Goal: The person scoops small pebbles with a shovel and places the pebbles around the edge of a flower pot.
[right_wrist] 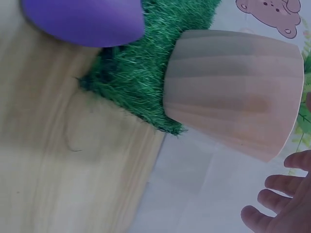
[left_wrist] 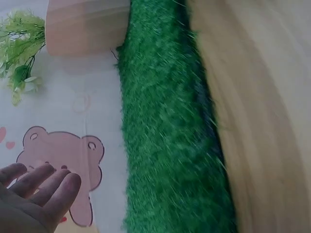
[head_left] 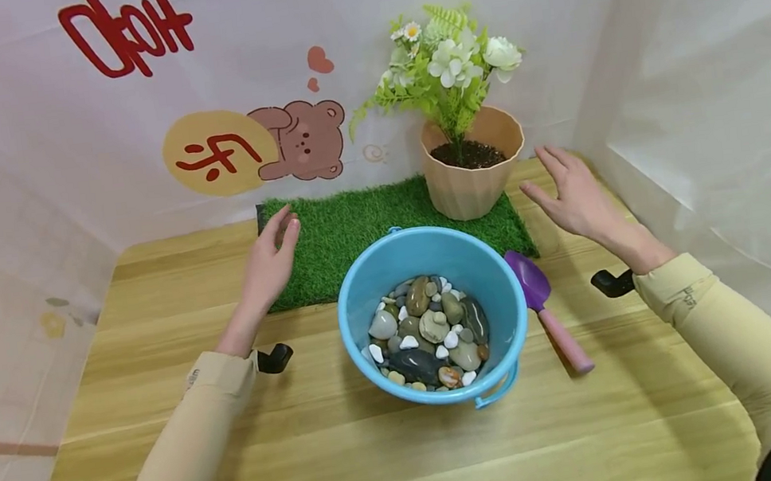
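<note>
In the head view my left hand (head_left: 271, 258) hovers by the left end of a green artificial grass mat (head_left: 341, 234), fingers relaxed and holding nothing. My right hand (head_left: 579, 201) is just right of a peach flowerpot (head_left: 462, 192), fingers extended and apart from it; the right wrist view shows its fingertips (right_wrist: 279, 184) beside the pot. White flowers with green leaves (head_left: 450, 64) stand in dark soil inside the pot. Between the arms, a blue bucket (head_left: 354, 276) holds pebbles (head_left: 432, 327) of several colours. A purple trowel (head_left: 529, 279) with a pink handle lies against the bucket's right side.
All of this stands on a wooden table (head_left: 441, 458). A white cloth backdrop with a printed bear (head_left: 304, 142) rises behind it, and a white curtain (head_left: 723, 111) hangs along the right side. The bucket's handle (head_left: 501, 391) hangs down at its front right.
</note>
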{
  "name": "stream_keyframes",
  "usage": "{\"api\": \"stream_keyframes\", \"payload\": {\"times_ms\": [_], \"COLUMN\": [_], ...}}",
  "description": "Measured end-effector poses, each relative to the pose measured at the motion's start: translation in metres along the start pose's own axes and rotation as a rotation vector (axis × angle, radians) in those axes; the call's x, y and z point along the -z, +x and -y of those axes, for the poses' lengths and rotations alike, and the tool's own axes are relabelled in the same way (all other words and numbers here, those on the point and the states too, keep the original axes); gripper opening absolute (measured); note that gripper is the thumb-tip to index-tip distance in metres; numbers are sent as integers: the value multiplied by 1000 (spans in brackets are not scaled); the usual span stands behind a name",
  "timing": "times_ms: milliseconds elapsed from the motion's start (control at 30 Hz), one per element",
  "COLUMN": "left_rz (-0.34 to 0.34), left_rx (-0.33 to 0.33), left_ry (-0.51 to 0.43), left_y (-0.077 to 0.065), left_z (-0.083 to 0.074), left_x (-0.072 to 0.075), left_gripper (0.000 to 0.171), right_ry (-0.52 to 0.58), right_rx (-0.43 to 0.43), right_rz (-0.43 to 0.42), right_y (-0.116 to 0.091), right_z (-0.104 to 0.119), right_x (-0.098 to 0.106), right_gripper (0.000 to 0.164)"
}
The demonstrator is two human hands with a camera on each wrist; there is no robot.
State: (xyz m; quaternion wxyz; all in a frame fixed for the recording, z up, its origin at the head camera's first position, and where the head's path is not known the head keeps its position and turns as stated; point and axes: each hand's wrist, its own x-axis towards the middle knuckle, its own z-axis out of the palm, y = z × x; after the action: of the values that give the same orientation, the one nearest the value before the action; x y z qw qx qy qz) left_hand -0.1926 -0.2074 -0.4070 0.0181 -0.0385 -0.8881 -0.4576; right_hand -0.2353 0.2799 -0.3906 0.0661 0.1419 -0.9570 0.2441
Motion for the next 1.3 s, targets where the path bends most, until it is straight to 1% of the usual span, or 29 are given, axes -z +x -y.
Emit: {"api": "stream_keyframes", "payload": {"times_ms": [67,400,567,667,800,967,1100,1200,1300], "left_rz": [-8,12,27,42,59,65,62,81,108], "left_rx": [2,-9,-27,-41,-41,-42,-62,-72,-69], "left_ry": [-12,-45,-43,-37,-35,-39,-53,-53,-45], "left_y": [7,33,46,51,59,68,75,80,84], "left_z": [-4,-24,-33,-39,-45,-53,-60,-65,-68], "left_x": [-4,-25,-37,-43,-51,-59,-62,-65,-67], "left_gripper": [66,60,59,59,59,58,57,57,58], "right_ry": [6,88,112,156,234,262,280,260,216], "right_rx": [-12,-74,-96,-112,-152,-218,-260,-258,-230], "right_rz": [6,35,57,66,82,100,87,45,7], "right_y": [7,45,58,66,75,86,94,98,101], "right_z": [2,15,15,14,14,12,12,15,20], "right_x": [1,4,3,5,8,11,13,13,10], "right_gripper": [79,80,82,83,84,85,77,62,49]}}
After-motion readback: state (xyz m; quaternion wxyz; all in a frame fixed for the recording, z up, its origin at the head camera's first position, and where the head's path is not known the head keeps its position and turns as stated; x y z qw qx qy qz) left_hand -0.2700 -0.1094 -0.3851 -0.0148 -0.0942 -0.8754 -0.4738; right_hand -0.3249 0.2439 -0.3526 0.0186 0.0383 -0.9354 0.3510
